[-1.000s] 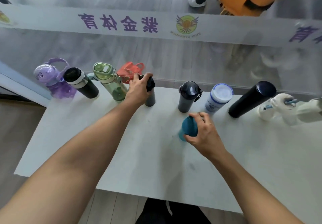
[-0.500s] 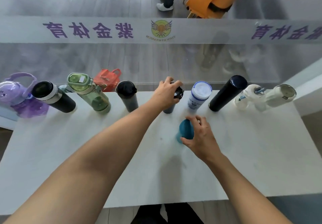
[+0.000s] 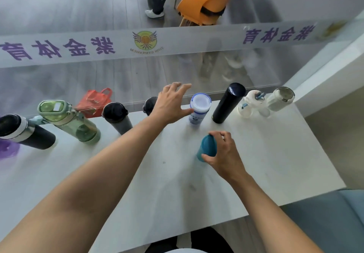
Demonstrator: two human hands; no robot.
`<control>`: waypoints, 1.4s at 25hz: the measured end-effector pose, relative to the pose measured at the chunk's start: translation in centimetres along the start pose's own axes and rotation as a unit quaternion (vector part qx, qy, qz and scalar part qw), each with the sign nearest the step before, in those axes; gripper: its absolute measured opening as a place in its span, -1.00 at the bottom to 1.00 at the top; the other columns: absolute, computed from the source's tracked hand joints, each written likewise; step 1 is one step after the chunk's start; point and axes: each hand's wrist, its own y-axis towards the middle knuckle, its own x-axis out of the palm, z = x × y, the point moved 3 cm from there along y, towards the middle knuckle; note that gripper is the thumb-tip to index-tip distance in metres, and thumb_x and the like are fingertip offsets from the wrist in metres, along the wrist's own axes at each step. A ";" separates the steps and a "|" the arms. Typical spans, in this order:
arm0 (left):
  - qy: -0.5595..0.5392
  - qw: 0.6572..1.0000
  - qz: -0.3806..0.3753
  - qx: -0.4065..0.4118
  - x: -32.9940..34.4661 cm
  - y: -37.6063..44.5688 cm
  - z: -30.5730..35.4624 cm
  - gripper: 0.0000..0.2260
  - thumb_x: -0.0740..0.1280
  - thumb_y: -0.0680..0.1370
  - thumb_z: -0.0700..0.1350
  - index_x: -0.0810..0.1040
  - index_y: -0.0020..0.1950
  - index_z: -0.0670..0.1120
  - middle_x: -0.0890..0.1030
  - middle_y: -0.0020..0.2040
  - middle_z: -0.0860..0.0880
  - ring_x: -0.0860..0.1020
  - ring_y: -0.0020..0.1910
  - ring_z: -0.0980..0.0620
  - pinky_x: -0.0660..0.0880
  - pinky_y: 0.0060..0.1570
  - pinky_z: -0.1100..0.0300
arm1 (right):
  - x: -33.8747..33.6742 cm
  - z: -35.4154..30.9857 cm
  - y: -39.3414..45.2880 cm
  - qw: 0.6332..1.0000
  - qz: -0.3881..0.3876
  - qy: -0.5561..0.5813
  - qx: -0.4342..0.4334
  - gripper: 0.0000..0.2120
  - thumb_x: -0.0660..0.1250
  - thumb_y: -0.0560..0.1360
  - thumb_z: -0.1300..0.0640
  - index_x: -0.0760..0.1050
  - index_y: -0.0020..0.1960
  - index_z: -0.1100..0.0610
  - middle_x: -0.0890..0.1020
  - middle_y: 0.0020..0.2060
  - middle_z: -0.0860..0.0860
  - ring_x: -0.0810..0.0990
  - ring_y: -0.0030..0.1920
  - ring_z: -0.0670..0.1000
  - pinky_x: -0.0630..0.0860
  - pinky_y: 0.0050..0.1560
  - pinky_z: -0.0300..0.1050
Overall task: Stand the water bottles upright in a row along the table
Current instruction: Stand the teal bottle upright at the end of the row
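Head view: smooth cylindrical teal bottle [image 3: 208, 148]

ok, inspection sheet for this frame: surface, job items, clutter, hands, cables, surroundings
Surface: white table, a few faint smudges.
Job's things: bottles upright in a row along the far edge: black-and-silver flask, green bottle, two grey black-lidded tumblers, white blue-rimmed bottle, tall black flask, two white bottles; purple bottle at the left edge. Teal bottle stands nearer, out of the row.
Clutter: nothing seen.
Hands: left hand open beside the white blue-rimmed bottle, holding nothing; right hand closed on the teal bottle.
Cables: nothing seen.
Surroundings: glass partition with lettered band, red bag and orange chair behind it.
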 end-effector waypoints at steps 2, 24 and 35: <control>-0.031 0.998 -0.044 0.016 1.5 1.9 3.7 -0.25 0.46 0.39 0.18 0.21 0.51 0.14 0.26 0.48 -0.14 0.29 0.40 -0.27 0.35 0.32 -0.21 | -1.1 1.1 0.2 1.000 0.010 -0.005 0.004 -0.31 0.61 0.29 0.07 0.42 0.35 0.02 0.40 0.24 0.02 0.47 0.19 0.10 0.44 0.15 -0.18; -0.037 0.998 -0.034 -0.027 6.0 10.5 15.0 -0.15 0.43 0.32 0.26 0.10 0.52 0.23 0.25 0.50 -0.07 0.27 0.42 -0.21 0.34 0.31 -0.15 | -9.7 15.5 7.3 1.000 -0.009 -0.007 -0.029 -0.27 0.61 0.29 0.03 0.41 0.39 0.01 0.42 0.24 0.05 0.48 0.17 0.11 0.48 0.21 -0.09; -0.012 0.997 -0.065 -0.040 6.6 11.7 15.7 -0.51 0.47 0.42 -0.17 0.39 0.29 0.01 0.41 0.20 -0.10 0.46 0.10 -0.18 0.47 0.00 0.05 | -12.0 19.7 9.3 0.999 -0.010 0.008 -0.032 -0.31 0.59 0.31 0.04 0.42 0.37 0.03 0.41 0.22 0.03 0.48 0.17 0.12 0.47 0.25 -0.07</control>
